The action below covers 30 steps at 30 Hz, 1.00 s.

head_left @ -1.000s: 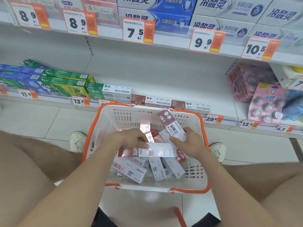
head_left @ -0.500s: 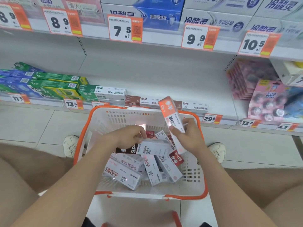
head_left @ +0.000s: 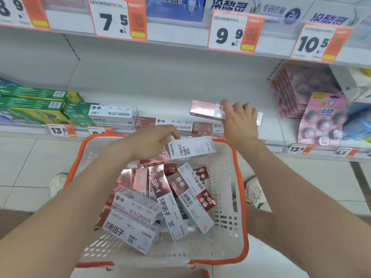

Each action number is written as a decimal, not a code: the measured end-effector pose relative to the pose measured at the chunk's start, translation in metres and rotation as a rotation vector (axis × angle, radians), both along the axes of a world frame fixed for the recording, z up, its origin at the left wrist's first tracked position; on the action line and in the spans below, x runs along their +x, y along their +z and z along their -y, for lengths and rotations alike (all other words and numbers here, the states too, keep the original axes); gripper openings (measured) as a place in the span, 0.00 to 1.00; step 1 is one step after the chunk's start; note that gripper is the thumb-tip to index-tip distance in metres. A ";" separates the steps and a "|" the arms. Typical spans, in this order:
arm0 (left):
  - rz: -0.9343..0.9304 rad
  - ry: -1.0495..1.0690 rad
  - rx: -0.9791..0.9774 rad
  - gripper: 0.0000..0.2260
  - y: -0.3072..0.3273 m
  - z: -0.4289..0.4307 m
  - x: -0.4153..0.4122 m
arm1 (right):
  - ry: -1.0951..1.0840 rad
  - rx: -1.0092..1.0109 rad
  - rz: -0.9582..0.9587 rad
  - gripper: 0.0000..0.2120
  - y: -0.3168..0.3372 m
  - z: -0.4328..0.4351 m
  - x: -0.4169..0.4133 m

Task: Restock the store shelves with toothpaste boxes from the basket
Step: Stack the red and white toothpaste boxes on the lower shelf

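Green toothpaste boxes point(head_left: 36, 105) are stacked at the lower shelf's point(head_left: 277, 148) left end. The left hand point(head_left: 148, 143) grips one end of a white-and-red box point(head_left: 190, 149), held over the far rim of the basket point(head_left: 226, 177), where loose boxes point(head_left: 160, 207) lie heaped. The right hand point(head_left: 240, 121) clasps a pink box point(head_left: 204, 110) just above the shelf's front-edge row point(head_left: 174, 124).
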<state>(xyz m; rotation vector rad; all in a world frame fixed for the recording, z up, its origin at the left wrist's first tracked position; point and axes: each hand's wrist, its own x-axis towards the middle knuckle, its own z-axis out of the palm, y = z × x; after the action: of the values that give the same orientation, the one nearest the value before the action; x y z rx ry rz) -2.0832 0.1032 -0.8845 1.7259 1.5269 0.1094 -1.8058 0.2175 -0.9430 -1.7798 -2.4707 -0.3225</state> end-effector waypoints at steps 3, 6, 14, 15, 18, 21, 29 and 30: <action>-0.015 0.012 0.022 0.12 -0.001 -0.015 -0.001 | -0.017 -0.195 0.048 0.30 -0.015 -0.037 0.006; 0.052 0.016 -0.021 0.12 -0.007 -0.019 -0.003 | -0.033 -0.303 0.097 0.31 -0.032 -0.061 0.004; 0.140 0.052 -0.076 0.14 -0.013 -0.020 -0.008 | -0.068 -0.689 0.025 0.30 -0.054 -0.082 -0.007; 0.145 0.059 -0.089 0.14 -0.013 -0.019 -0.008 | -0.055 -0.750 -0.001 0.30 -0.051 -0.083 -0.005; 0.182 0.146 -0.155 0.14 -0.009 -0.015 -0.006 | -0.015 -0.799 -0.288 0.21 -0.030 -0.078 -0.008; 0.304 0.295 -0.291 0.13 -0.007 -0.008 -0.011 | 0.047 -1.027 -0.788 0.11 0.018 -0.054 -0.024; 0.567 0.445 -0.453 0.12 0.010 0.019 -0.035 | 0.416 -1.225 -0.317 0.27 0.086 0.005 -0.054; 0.564 0.466 -0.428 0.12 0.015 0.023 -0.038 | 0.404 -1.229 -0.356 0.27 0.087 0.010 -0.053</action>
<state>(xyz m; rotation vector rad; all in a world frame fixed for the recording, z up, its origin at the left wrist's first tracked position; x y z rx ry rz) -2.1211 0.0801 -0.8693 0.8812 1.3638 0.4348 -1.8584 0.2079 -0.8559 -1.1947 -2.7578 1.6663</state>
